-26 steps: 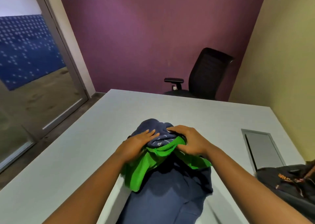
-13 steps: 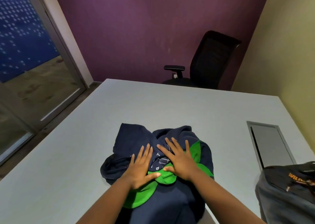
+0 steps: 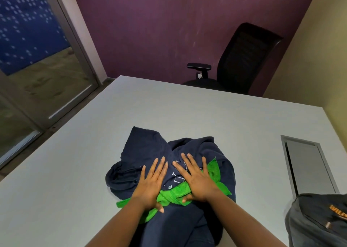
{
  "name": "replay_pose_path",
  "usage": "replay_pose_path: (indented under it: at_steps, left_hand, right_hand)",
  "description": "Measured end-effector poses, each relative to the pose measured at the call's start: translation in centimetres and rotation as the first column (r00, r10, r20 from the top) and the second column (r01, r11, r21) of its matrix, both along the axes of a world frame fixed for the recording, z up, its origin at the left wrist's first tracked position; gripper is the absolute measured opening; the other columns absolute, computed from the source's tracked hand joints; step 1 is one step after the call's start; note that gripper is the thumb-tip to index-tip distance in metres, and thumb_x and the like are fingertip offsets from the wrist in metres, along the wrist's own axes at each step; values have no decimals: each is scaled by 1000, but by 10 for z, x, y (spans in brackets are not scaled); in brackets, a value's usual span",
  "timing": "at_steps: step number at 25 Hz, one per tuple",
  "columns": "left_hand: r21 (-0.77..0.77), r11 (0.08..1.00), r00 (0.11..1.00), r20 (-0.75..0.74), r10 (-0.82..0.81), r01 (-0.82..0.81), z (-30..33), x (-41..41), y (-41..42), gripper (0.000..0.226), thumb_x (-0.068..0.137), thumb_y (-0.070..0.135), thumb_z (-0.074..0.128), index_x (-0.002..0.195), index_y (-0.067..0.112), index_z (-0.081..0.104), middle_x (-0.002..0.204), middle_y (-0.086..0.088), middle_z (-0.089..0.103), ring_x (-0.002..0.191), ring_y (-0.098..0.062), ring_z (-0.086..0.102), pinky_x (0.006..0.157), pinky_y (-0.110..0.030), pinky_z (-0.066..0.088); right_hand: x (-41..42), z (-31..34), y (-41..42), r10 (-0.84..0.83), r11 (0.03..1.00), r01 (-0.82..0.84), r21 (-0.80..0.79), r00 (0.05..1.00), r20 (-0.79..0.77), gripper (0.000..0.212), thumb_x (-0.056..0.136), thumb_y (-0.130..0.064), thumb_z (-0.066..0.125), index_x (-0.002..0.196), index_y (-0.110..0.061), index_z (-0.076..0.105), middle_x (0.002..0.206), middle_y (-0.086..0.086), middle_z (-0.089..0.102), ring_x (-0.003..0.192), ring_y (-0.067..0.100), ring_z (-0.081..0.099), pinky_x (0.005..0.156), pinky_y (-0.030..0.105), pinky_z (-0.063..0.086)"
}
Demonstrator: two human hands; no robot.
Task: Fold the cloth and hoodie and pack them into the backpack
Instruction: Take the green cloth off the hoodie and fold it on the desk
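A navy hoodie (image 3: pixel 148 151) lies bunched on the grey table (image 3: pixel 187 111), its lower part hanging over the near edge. A bright green cloth (image 3: pixel 174 193) is tangled in it and shows under and beside my hands. My left hand (image 3: pixel 150 183) lies flat on the hoodie with fingers straight and spread. My right hand (image 3: pixel 195 177) presses flat next to it, partly on the green cloth. A dark grey backpack (image 3: pixel 319 222) with orange lettering sits at the table's near right corner, partly cut off by the frame.
A grey rectangular cable hatch (image 3: pixel 308 164) is set into the table on the right. A black office chair (image 3: pixel 236 60) stands behind the far edge, against a purple wall. A glass door (image 3: pixel 37 68) is on the left.
One second ago both hands gripped the raised bundle of hoodie and green cloth. They have since laid it down on the table and now press it flat with open palms.
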State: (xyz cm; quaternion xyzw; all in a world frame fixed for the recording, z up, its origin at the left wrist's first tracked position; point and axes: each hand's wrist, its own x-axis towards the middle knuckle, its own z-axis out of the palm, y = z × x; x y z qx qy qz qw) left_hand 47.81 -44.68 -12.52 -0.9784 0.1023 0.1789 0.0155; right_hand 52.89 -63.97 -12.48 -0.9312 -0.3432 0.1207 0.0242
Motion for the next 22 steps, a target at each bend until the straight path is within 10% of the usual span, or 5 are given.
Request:
replay_pose_path:
  at_steps: [4, 11, 16, 19, 22]
  left_hand:
    - [84, 996, 994, 107, 8, -17, 3, 21, 2, 161, 44, 62, 80, 117, 23, -58, 130, 6, -58, 126, -18, -46, 104, -54, -12]
    - [-47, 987, 982, 109, 157, -153, 2, 5, 3, 167, 13, 64, 84, 147, 8, 1, 146, -4, 30, 132, -24, 39, 92, -51, 45]
    - [-46, 998, 998, 32, 48, -47, 18, -18, 9, 108, 80, 71, 41, 144, 12, -22, 144, 3, -32, 133, -15, -29, 117, -51, 0]
    - [-138, 981, 987, 65, 148, -138, 14, -40, 17, 114, 58, 88, -17, 143, 14, -21, 145, 7, -31, 135, -12, -28, 115, -56, -2]
    - [-230, 895, 917, 26, 397, -381, 0, -70, 23, 127, 40, 92, -24, 141, 15, -25, 140, 6, -39, 136, -11, -30, 112, -57, -7]
  right_hand:
    - [16, 3, 5, -55, 998, 55, -13, 998, 23, 124, 71, -53, 69, 122, -47, -43, 137, 0, -42, 127, 22, -39, 97, 52, -28]
    - [18, 9, 4, -72, 996, 70, -58, 997, -28, 124, 74, -54, 66, 122, -38, -47, 140, 1, -42, 140, 24, -26, 107, 57, -16]
    - [6, 28, 4, -104, 994, 95, -58, 978, -180, 118, 66, -74, 58, 142, -36, -23, 151, 3, -32, 141, 22, -26, 109, 60, -10]
    - [-4, 32, 6, -193, 981, 194, -23, 945, -263, 96, 76, -77, 40, 144, -40, -17, 154, 0, -26, 142, 18, -22, 112, 59, -6]
    - [-3, 36, 12, -268, 959, 285, 10, 913, -307, 72, 88, -69, 24, 146, -41, -9, 156, -3, -19, 144, 16, -16, 112, 60, -5]
